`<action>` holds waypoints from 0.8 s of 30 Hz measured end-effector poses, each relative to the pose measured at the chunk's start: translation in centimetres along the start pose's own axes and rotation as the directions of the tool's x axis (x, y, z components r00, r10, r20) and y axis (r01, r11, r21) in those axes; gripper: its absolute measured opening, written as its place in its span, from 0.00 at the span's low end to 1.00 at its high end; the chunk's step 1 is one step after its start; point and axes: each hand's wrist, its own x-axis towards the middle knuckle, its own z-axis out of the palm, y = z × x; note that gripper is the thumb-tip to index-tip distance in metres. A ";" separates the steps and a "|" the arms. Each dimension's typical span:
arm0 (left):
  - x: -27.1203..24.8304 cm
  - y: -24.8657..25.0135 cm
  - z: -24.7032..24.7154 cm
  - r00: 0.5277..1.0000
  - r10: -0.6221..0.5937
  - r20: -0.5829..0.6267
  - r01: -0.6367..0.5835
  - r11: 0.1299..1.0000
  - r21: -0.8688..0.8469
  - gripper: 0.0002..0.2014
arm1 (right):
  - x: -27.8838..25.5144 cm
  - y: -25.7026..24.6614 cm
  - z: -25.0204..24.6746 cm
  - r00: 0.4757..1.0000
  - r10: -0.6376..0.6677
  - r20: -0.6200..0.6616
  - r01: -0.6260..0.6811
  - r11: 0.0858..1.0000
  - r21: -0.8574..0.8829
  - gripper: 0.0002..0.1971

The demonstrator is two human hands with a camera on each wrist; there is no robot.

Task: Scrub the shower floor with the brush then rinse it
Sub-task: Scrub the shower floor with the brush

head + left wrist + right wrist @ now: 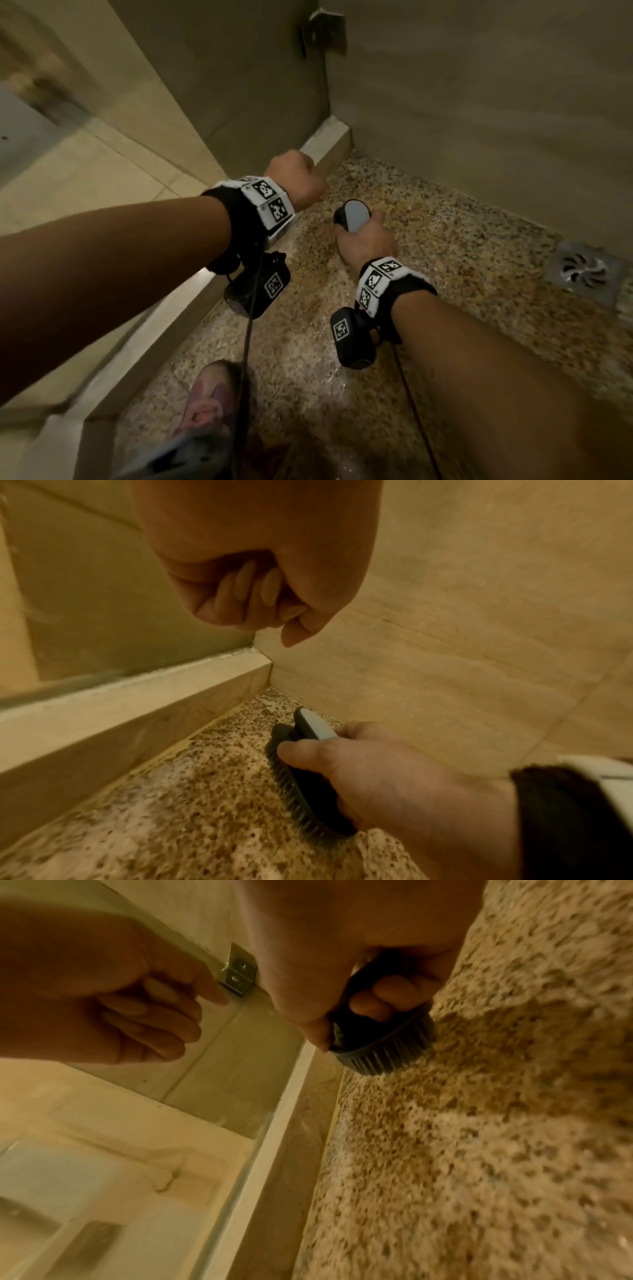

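My right hand grips a dark scrub brush with a pale grey top. Its bristles press on the wet speckled shower floor close to the far left corner. In the left wrist view the brush sits tilted under my right hand's fingers, a short way from the curb. My left hand hovers above the curb with its fingers curled into the palm, holding nothing.
A raised stone curb runs along the left of the floor, with a glass panel and its metal bracket above. Tiled walls close the corner. A metal drain lies at the right. My pink shoe stands on the near floor.
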 end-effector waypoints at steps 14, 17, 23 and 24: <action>2.9 -7.3 2.3 0.918 -0.374 -0.133 0.134 0.607 -0.784 0.23 | 0.3 -2.7 9.3 0.996 0.090 -0.030 -0.090 0.996 0.005 0.40; 4.4 -8.0 1.8 0.925 -0.368 -0.093 0.140 0.559 -0.817 0.21 | 0.9 -3.3 11.3 0.991 0.107 -0.085 -0.098 0.990 0.101 0.37; 5.6 -8.9 2.5 0.948 -0.317 -0.021 0.169 0.561 -0.811 0.18 | 1.8 -4.7 14.8 0.970 0.161 -0.184 -0.138 0.982 0.132 0.34; 5.7 -9.0 2.7 0.951 -0.308 -0.011 0.174 0.566 -0.806 0.18 | 2.1 -4.7 14.9 0.972 0.146 -0.182 -0.130 0.987 0.093 0.34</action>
